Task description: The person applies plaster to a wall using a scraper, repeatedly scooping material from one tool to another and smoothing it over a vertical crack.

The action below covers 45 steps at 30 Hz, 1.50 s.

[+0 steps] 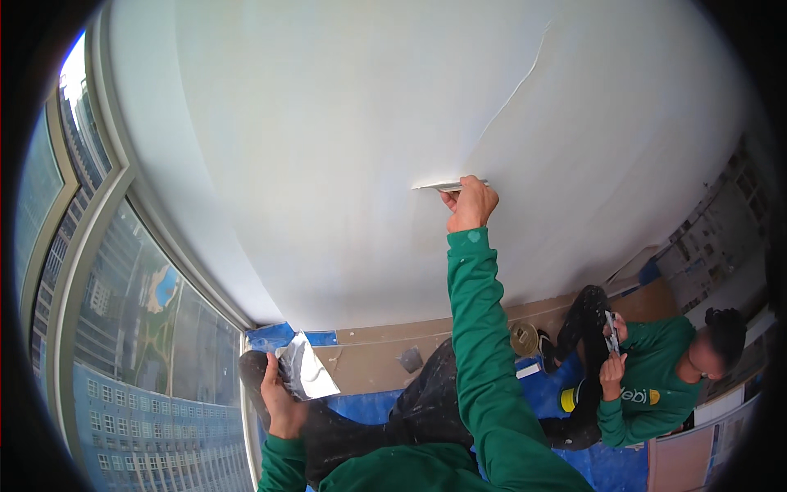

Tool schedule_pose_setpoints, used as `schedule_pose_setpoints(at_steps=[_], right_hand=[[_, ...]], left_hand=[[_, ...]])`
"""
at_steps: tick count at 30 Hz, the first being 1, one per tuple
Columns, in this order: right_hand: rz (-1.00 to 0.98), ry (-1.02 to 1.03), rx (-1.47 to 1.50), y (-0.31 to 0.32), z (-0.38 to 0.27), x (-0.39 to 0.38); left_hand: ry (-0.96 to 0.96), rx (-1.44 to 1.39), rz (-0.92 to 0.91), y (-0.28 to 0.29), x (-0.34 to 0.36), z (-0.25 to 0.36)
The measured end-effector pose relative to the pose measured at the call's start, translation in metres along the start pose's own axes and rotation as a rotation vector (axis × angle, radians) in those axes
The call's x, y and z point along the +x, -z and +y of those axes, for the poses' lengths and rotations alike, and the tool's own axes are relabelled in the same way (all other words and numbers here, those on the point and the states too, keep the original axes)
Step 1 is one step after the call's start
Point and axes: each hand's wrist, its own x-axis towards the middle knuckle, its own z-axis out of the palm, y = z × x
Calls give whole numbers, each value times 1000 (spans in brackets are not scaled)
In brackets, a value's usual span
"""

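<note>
My right hand is raised on a green-sleeved arm and grips a wide putty knife, whose blade lies flat against the white wall. A thin crack line runs up the wall from near the blade. My left hand is low at the lower left and holds a metal plaster trowel smeared with white compound, tilted near the window corner.
A large curved window fills the left side. Blue sheeting covers the floor along a brown baseboard strip. Another person in a green top sits at the lower right, holding a tool. A roll of tape lies near them.
</note>
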Motion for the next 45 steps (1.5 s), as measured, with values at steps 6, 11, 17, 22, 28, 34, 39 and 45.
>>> schedule_pose_setpoints(at_steps=[6, 11, 17, 22, 28, 34, 39, 45], right_hand=[[-108, 206, -100, -50, -103, 11], [-87, 292, -220, -90, -183, 29], [-113, 459, -367, -126, -261, 30], [-149, 569, -508, -164, -316, 26], [-257, 644, -453, -126, -252, 11], [-25, 447, -116, 56, -17, -1], [203, 480, -705, 149, 133, 6], [297, 379, -983, 105, 173, 17]], left_hand=[[60, -25, -36, 0, 20, -4], [64, -29, -48, 7, 40, -11], [28, -55, -76, 0, 51, -6], [13, -72, -82, -8, 49, -6], [65, -54, -104, -9, 39, -16], [73, -24, -49, 1, 4, 1], [-7, 32, 25, 11, -13, 21], [-115, 29, 74, 30, -23, 32]])
